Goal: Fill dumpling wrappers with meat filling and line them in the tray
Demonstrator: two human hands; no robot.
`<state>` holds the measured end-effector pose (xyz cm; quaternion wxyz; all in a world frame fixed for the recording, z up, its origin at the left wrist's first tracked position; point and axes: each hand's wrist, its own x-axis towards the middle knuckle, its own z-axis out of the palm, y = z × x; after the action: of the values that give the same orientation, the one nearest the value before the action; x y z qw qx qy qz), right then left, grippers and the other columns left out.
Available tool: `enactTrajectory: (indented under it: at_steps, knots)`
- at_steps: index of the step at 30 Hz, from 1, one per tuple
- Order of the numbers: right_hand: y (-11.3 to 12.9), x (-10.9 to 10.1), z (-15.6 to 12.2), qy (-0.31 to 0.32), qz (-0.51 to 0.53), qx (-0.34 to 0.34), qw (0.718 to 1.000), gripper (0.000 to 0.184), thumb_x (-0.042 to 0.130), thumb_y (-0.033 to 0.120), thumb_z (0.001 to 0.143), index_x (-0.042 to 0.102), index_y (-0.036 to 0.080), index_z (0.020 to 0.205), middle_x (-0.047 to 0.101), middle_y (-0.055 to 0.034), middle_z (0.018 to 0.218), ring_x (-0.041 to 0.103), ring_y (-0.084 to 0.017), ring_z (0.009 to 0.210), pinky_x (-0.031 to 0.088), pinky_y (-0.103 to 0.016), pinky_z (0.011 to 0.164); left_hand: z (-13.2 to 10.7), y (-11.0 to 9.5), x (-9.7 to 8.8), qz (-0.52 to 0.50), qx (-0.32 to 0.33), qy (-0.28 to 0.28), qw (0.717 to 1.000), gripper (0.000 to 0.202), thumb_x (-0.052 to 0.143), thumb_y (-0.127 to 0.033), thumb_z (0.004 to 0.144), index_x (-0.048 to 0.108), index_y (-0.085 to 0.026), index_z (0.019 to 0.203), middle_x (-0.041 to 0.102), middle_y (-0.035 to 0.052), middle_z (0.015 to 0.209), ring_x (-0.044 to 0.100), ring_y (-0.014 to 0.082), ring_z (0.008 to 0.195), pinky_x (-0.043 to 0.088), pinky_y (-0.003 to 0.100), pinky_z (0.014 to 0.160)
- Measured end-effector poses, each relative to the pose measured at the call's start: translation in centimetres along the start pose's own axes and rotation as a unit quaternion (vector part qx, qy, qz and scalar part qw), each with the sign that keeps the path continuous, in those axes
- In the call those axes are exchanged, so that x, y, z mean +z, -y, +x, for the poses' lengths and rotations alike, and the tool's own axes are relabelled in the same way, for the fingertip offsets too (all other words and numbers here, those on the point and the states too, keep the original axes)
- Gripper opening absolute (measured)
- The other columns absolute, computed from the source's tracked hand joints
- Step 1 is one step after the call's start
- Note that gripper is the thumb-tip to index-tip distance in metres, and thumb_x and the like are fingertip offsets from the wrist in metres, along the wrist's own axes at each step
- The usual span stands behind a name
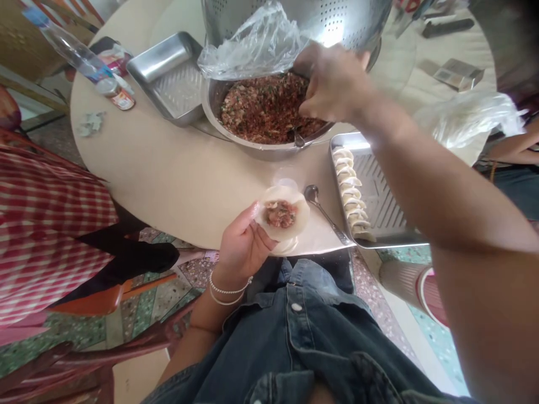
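While left hand (242,244) cups wrapper (283,216), right hand (332,84) seemingly hides spoon.

Left hand (242,244) cupped palm-up near the body, right hand (332,84) outstretched, fingers curled downward.

My left hand (242,247) wears two thin pearl bead bracelets (227,292) at the wrist; right hand (332,84) bare; dark denim shirt (303,342) with white snap buttons

head cam | looks steeply down | close over table (168,168) edge
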<state>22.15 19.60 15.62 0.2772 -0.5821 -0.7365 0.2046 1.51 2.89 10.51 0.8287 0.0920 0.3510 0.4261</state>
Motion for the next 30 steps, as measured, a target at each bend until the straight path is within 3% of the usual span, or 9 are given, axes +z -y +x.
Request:
enactTrajectory:
  at_steps: [3, 5, 8, 10, 14, 18, 25, 28, 30]
  knots:
    - [0.3, 0.3, 1.8, 0.027, -0.092, 0.037, 0.995, 0.057, 0.075, 0.011, 0.059, 0.064, 0.008, 0.115, 0.072, -0.0036, 0.095, 0.050, -0.037, 0.124, -0.001, -0.071, 0.108, -0.3, 0.0, -0.2, 0.009, 0.022, 0.000, 1.000, 0.036, 0.039, -0.026, 0.095, 0.070, -0.012, 0.107, 0.073, 0.0117, 0.112, 0.050, 0.0285, 0.133, 0.041, 0.047, 0.113]
    - [0.7, 0.2, 1.8, 0.008, -0.105, 0.037, 0.994, 0.036, 0.071, 0.016, 0.067, 0.070, 0.007, 0.102, 0.073, -0.0059, 0.093, 0.057, -0.034, 0.116, 0.015, -0.070, 0.108, -0.3, -0.1, -0.3, 0.010, 0.028, 0.000, 1.000, 0.035, 0.039, -0.025, 0.094, 0.070, -0.012, 0.106, 0.074, 0.0115, 0.110, 0.051, 0.0280, 0.132, 0.042, 0.046, 0.112]
    - [1.6, -0.3, -0.9, -0.054, -0.080, -0.008, 0.995, 0.025, 0.066, 0.019, 0.076, 0.073, 0.012, 0.098, 0.074, -0.0057, 0.092, 0.065, -0.021, 0.096, 0.046, -0.047, 0.097, -0.2, -0.5, -0.3, 0.006, 0.032, 0.004, 0.999, 0.037, 0.036, -0.026, 0.095, 0.069, -0.012, 0.107, 0.075, 0.0121, 0.106, 0.053, 0.0273, 0.131, 0.044, 0.044, 0.110]
    - [2.4, -0.6, -4.4, -0.092, -0.030, -0.070, 0.993, 0.027, 0.068, 0.023, 0.078, 0.071, 0.017, 0.105, 0.074, -0.0027, 0.098, 0.067, -0.013, 0.086, 0.053, -0.029, 0.084, -0.2, -0.8, -0.2, 0.005, 0.029, 0.004, 1.000, 0.040, 0.034, -0.028, 0.096, 0.066, -0.011, 0.112, 0.074, 0.0130, 0.108, 0.053, 0.0280, 0.130, 0.044, 0.045, 0.110]
    - [2.7, 0.6, -13.1, -0.124, 0.072, -0.237, 0.961, 0.021, 0.072, 0.024, 0.080, 0.071, 0.034, 0.099, 0.075, 0.0050, 0.089, 0.069, -0.014, 0.079, 0.055, -0.033, 0.072, -0.4, -1.2, 0.3, -0.001, 0.008, 0.024, 1.000, 0.041, 0.034, -0.030, 0.096, 0.062, -0.008, 0.117, 0.070, 0.0152, 0.117, 0.050, 0.0308, 0.132, 0.042, 0.049, 0.111]
    - [0.8, 3.4, -18.6, -0.083, -0.056, -0.287, 0.953, 0.044, 0.078, 0.041, 0.073, 0.061, 0.059, 0.110, 0.074, 0.0116, 0.092, 0.068, -0.018, 0.082, 0.052, -0.041, 0.073, -0.5, -0.8, 0.8, -0.009, -0.042, 0.092, 0.995, 0.044, 0.034, -0.033, 0.096, 0.060, -0.009, 0.122, 0.066, 0.0154, 0.126, 0.046, 0.0314, 0.136, 0.039, 0.052, 0.113]
    - [-0.6, 6.0, -20.1, -0.196, -0.141, -0.290, 0.926, 0.036, 0.073, 0.037, 0.077, 0.064, 0.065, 0.098, 0.071, 0.0103, 0.083, 0.062, -0.016, 0.075, 0.046, -0.038, 0.070, -0.5, 0.2, 0.9, -0.012, -0.054, 0.123, 0.991, 0.045, 0.036, -0.033, 0.096, 0.058, -0.008, 0.125, 0.063, 0.0171, 0.130, 0.045, 0.0327, 0.137, 0.037, 0.053, 0.114]
    - [0.0, 5.5, -19.8, -0.178, -0.090, -0.295, 0.935, 0.027, 0.069, 0.053, 0.077, 0.067, 0.054, 0.105, 0.070, 0.0053, 0.095, 0.062, -0.019, 0.086, 0.047, -0.041, 0.078, -0.2, -0.2, 0.1, -0.005, -0.044, 0.083, 0.996, 0.044, 0.035, -0.032, 0.095, 0.061, -0.006, 0.121, 0.067, 0.0178, 0.122, 0.049, 0.0325, 0.133, 0.039, 0.053, 0.112]
    - [0.4, 4.8, -19.0, -0.147, -0.093, -0.232, 0.957, 0.036, 0.059, 0.059, 0.082, 0.068, 0.043, 0.113, 0.066, -0.0021, 0.110, 0.060, -0.026, 0.101, 0.045, -0.048, 0.087, -0.1, -0.6, -0.8, -0.006, -0.011, 0.037, 0.999, 0.043, 0.033, -0.029, 0.096, 0.063, -0.007, 0.118, 0.071, 0.0163, 0.115, 0.053, 0.0306, 0.130, 0.041, 0.051, 0.111]
